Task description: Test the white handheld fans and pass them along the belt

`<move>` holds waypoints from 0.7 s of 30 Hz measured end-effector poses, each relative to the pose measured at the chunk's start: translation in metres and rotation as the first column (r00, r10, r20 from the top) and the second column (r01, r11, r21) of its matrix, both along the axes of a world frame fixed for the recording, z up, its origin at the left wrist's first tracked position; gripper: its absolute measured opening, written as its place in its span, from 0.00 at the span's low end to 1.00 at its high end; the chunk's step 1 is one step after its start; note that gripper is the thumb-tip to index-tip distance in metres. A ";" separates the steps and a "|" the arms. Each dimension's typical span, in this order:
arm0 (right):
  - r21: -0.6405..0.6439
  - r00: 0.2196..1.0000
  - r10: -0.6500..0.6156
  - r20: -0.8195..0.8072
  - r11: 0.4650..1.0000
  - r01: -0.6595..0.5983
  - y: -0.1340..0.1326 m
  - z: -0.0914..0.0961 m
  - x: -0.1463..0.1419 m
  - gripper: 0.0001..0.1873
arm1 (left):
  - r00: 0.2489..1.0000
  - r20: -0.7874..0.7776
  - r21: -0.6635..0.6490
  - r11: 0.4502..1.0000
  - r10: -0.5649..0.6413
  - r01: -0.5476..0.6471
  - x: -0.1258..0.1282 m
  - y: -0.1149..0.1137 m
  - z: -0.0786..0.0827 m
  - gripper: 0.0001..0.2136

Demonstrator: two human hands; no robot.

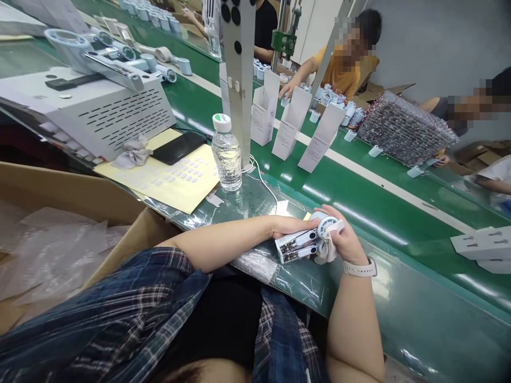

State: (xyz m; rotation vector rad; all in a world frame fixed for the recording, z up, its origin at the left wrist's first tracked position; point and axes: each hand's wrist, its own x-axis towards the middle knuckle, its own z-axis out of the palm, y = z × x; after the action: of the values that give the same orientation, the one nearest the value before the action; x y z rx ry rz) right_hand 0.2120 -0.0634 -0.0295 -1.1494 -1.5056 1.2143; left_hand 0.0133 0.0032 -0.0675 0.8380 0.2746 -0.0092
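A light-blue device is held above the near edge of the bench. It has a round ringed head and a longer body with slots that show metal parts inside. My left hand is closed on the body, its thumb lying along the top towards the head. My right hand, with a pale watch at the wrist, grips a white cloth and presses it to the device's head. Some of the right fingers reach behind the head, and the left fingers beneath the body are hidden.
A water bottle stands left of the hands, beside a phone and a yellow sticker sheet. White boxes line the green conveyor. Similar devices lie on a metal case. A cardboard box sits at left; co-workers work opposite.
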 end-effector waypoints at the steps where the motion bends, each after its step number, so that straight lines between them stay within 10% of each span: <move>1: -0.016 0.999 0.030 0.028 0.999 -0.030 -0.001 0.001 0.001 0.40 | 0.999 -0.023 0.009 0.999 -0.033 0.033 0.000 0.000 0.000 0.33; 16: 0.189 0.939 -0.254 0.233 0.959 0.213 0.002 0.000 -0.014 0.32 | 0.989 -0.147 0.001 1.000 0.021 -0.021 -0.001 -0.001 0.007 0.33; 21: 0.253 0.796 -0.509 0.328 0.859 0.445 0.007 -0.009 -0.018 0.41 | 0.994 -0.082 -0.108 0.991 0.072 -0.081 0.008 -0.002 -0.001 0.35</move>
State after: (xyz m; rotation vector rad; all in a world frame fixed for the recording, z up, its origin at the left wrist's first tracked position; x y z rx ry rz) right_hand 0.1941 -0.0560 -0.0386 -1.6015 -1.4283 0.5227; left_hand 0.0217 0.0013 -0.0682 0.7172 0.3768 0.0144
